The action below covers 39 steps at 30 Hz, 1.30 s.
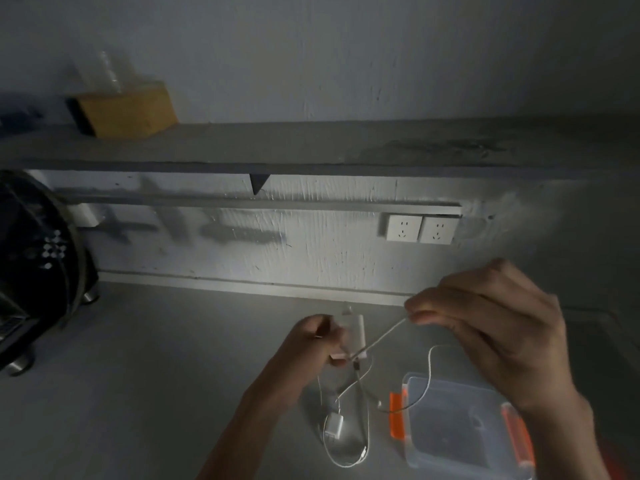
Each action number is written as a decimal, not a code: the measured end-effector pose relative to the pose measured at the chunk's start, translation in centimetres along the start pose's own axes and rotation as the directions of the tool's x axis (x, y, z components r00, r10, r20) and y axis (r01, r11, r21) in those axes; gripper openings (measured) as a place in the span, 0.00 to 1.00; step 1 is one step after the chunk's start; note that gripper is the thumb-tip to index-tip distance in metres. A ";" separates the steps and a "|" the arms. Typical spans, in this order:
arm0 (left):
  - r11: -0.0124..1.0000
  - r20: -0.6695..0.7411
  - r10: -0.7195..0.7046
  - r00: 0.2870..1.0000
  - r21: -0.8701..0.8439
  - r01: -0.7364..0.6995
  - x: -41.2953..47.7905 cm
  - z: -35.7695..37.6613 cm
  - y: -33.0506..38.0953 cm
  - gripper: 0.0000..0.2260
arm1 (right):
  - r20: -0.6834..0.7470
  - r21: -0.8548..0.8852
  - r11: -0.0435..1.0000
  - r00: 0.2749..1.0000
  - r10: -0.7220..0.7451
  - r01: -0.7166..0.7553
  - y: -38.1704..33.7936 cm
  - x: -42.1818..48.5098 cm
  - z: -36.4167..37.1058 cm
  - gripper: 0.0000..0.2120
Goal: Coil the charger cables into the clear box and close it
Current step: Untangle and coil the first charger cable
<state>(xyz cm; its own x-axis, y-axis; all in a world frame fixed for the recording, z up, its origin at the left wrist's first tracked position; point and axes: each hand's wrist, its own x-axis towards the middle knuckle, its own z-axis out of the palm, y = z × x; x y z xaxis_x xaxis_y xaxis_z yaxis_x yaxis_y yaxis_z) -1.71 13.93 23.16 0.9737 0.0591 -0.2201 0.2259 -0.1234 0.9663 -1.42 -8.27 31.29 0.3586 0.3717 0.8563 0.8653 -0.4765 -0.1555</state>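
Observation:
My left hand (317, 344) grips a white charger brick (353, 336) held above the grey counter. Its white cable (382, 337) runs taut up to my right hand (491, 334), which pinches it between thumb and forefinger. The rest of that cable hangs down and loops over the clear box (460, 427), which has orange latches and sits at the lower right. A second, smaller white charger (334, 426) lies on the counter below my left hand, with its cable (349, 459) in a loose loop around it.
A dark round appliance (38, 271) stands at the left edge of the counter (156, 375). Two wall sockets (419, 229) sit on the back wall under a shelf (311, 143) that carries a yellow box (128, 110).

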 end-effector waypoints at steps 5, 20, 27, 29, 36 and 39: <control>0.989 0.025 0.100 0.995 0.107 -0.102 -1.5 0.9 1.1 0.07 | -0.036 0.071 0.997 0.999 0.019 -0.016 1.7 1.2 0.4 0.09; 0.998 -0.287 0.005 0.958 -0.055 -0.022 2.7 -1.0 -1.6 0.05 | 0.610 0.176 0.587 0.556 0.565 -0.790 -3.2 -14.3 13.4 0.12; 1.000 -0.146 -0.009 0.989 0.001 0.009 2.2 0.5 -3.4 0.03 | 0.327 -0.152 0.942 0.884 0.335 -0.300 -0.6 -7.7 6.5 0.08; 0.999 -0.006 0.045 0.999 0.023 -0.044 0.6 1.5 -3.2 0.09 | 0.250 -0.201 0.953 0.928 0.275 -0.228 1.6 -4.8 5.3 0.08; 0.898 0.124 0.335 0.934 0.258 -0.356 -2.5 1.2 0.8 0.14 | 0.239 0.115 0.917 0.907 0.348 -0.382 5.1 -1.7 6.1 0.07; 0.870 0.123 0.337 0.933 0.337 -0.359 -2.8 0.6 1.7 0.13 | 0.180 0.231 0.882 0.908 0.378 -0.412 5.3 -2.0 7.0 0.07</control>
<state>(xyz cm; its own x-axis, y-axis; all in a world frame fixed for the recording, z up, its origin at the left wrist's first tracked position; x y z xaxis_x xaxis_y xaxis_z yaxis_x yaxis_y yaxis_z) -4.01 12.96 25.36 0.9886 -0.1086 0.1039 -0.1427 -0.4623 0.8752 4.95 -5.94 25.30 0.7153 0.3009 0.6307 0.6959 -0.3895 -0.6034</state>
